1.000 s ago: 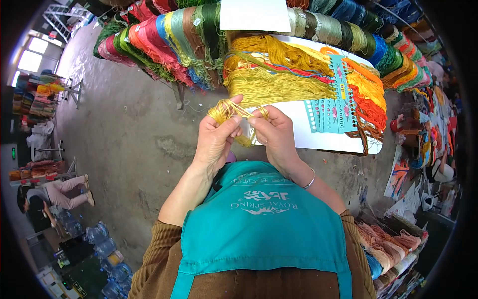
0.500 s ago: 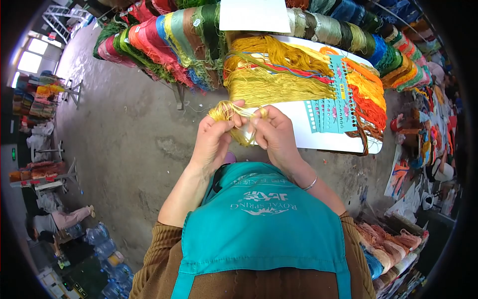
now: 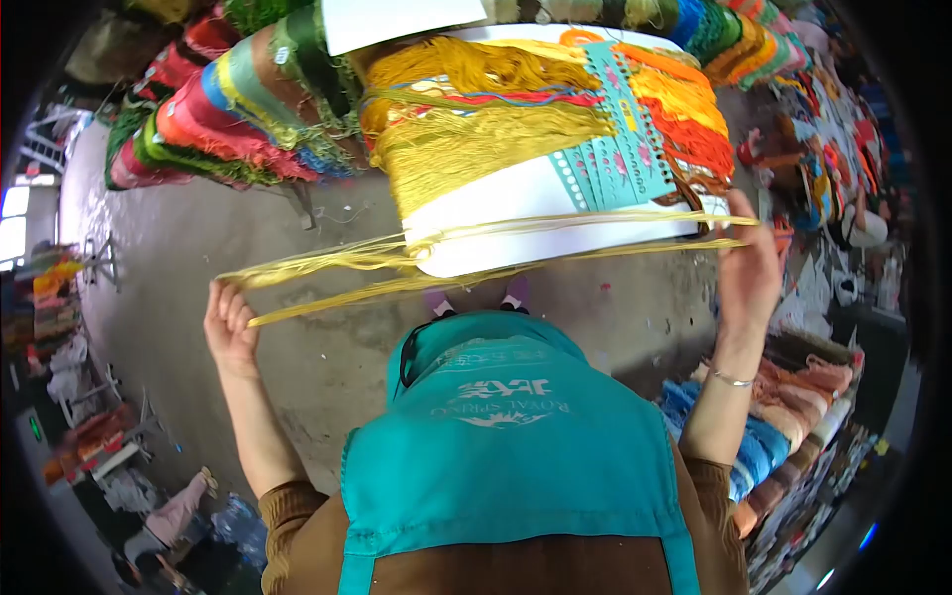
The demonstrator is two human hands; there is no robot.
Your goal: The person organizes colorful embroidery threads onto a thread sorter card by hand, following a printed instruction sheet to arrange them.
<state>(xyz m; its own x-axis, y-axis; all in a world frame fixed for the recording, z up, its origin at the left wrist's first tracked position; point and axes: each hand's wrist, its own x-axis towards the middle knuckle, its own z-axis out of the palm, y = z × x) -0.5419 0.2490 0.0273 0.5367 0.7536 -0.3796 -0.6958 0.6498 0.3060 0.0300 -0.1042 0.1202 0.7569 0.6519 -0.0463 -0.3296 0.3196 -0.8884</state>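
A skein of yellow thread [image 3: 337, 264] is stretched wide between my two hands as a long loop, with a small tangle near its middle left. At its left end my left hand [image 3: 234, 327] has its fingers curled round the strands. My right hand [image 3: 749, 263] holds the other end, fingers closed in the loop. Behind the thread lies a white board [image 3: 486, 223] bearing hanks of golden thread [image 3: 486, 149], orange and red thread [image 3: 684, 109], and teal punched cards [image 3: 615, 164].
Racks of coloured yarn [image 3: 223, 109] stand at the back left, with more yarn [image 3: 754, 40] at the back right. A white sheet [image 3: 397, 22] lies at the top. Pinkish and blue hanks [image 3: 773, 407] sit at right. A person [image 3: 164, 526] is at lower left.
My hands have moved far apart, left hand to the left and right hand to the right. The bunched yellow skein is now drawn out into a long loop. The view has shifted.
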